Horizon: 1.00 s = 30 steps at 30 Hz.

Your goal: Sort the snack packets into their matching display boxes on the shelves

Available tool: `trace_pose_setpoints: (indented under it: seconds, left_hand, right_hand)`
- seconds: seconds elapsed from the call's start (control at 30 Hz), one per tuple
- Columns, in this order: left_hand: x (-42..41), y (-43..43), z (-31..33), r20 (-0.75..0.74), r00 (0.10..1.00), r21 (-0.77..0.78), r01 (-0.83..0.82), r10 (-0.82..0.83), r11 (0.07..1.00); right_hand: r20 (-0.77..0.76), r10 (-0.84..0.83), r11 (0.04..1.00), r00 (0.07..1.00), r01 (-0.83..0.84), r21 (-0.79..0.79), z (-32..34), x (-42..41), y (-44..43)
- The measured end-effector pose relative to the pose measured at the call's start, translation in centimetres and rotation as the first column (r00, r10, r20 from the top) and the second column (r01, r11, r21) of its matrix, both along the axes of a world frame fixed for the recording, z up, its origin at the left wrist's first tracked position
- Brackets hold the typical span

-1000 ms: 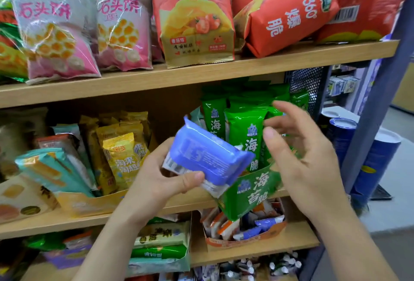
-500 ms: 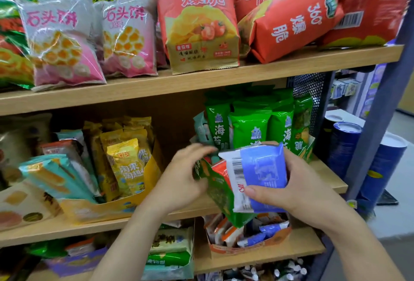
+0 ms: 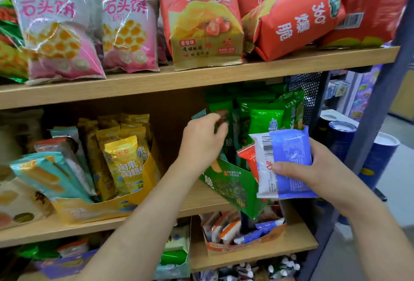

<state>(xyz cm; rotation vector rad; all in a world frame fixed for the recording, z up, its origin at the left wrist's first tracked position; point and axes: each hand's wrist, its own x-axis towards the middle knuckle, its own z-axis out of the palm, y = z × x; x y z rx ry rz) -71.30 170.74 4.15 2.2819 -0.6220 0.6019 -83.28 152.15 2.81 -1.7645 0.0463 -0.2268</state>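
The right hand (image 3: 318,168) is clamped on a blue packet (image 3: 289,153), thumb across the front and fingers curled behind. The packet stands nearly upright, long axis top to bottom, barcode edge toward the left. A red packet (image 3: 247,157) sits pressed behind it. Whether the same fingers hold it is hidden.

The coming move likely turns on one relation. An orange box (image 3: 244,246) on the lower shelf (image 3: 298,242) holds similar blue and red packets, almost straight below the right hand. This hand is the nearer of the 2, so the packet likely goes down and slightly left, perhaps tipped flatter to fit.

The left hand (image 3: 201,144) reaches into the green box (image 3: 233,188) on the middle shelf. Its fingertips are bunched on the top of a brown packet (image 3: 220,116) among the green packets (image 3: 266,119). That packet is blurred and mostly hidden, so its kind is unclear.

The tilted front of the green box covers the back of the orange box, so the free room inside cannot be seen.
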Motion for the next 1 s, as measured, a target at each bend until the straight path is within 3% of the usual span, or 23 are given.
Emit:
trace_pose_setpoints:
  seconds: [0.1, 0.2, 0.3, 0.43, 0.57, 0.67, 0.77, 0.9, 1.0]
  left_hand:
    - [1.9, -2.9, 1.0, -0.104, 0.991, 0.114, -0.068, 0.08, 0.991]
    - [3.1, -4.3, 1.1, -0.178, 0.974, 0.106, -0.125, 0.143, 0.986]
    - [2.2, -3.2, 0.9, -0.243, 0.961, -0.164, -0.178, 0.135, 0.97]
    - [-1.8, 1.0, -0.5, -0.029, 0.998, -0.536, -0.068, 0.063, 0.841]
    - [-6.8, 4.5, -0.3, 0.182, 0.983, -0.78, 0.135, 0.016, 0.611]
    - [-8.7, 6.6, 1.1, 0.316, 0.936, -0.746, 0.144, 0.155, 0.651]
    - [-8.7, 7.3, 1.4, 0.213, 0.971, -0.73, 0.084, 0.108, 0.679]
    - [-8.2, 7.4, 0.6, 0.053, 0.994, -0.765, -0.022, 0.097, 0.643]
    - [-8.4, 7.4, 0.5, 0.069, 0.992, -0.793, -0.012, 0.108, 0.61]
  right_hand:
    - [-0.002, 0.008, 1.0, 1.0, -0.008, 0.026, 0.2, -0.2, 0.2]
    - [-0.005, 0.015, 0.999, 1.0, -0.015, 0.041, 0.2, -0.2, 0.3]
    - [0.019, -0.004, 0.998, 1.0, 0.003, 0.056, -0.1, -0.3, 0.4]
    - [0.084, -0.082, 0.987, 0.993, 0.069, 0.148, -0.5, -0.6, 0.8]
    - [0.211, -0.189, 0.977, 0.959, 0.162, 0.139, -0.5, -1.1, 1.5]
    - [0.35, -0.136, 0.978, 0.927, 0.182, -0.103, -0.4, -1.6, 2.2]
    - [0.388, 0.016, 0.942, 0.921, 0.117, -0.316, -0.5, -2.0, 3.8]
    - [0.362, 0.048, 0.937, 0.931, 0.083, -0.338, -1.0, -2.7, 5.0]
    - [0.332, 0.044, 0.948, 0.942, 0.066, -0.311, -1.2, -3.3, 4.9]
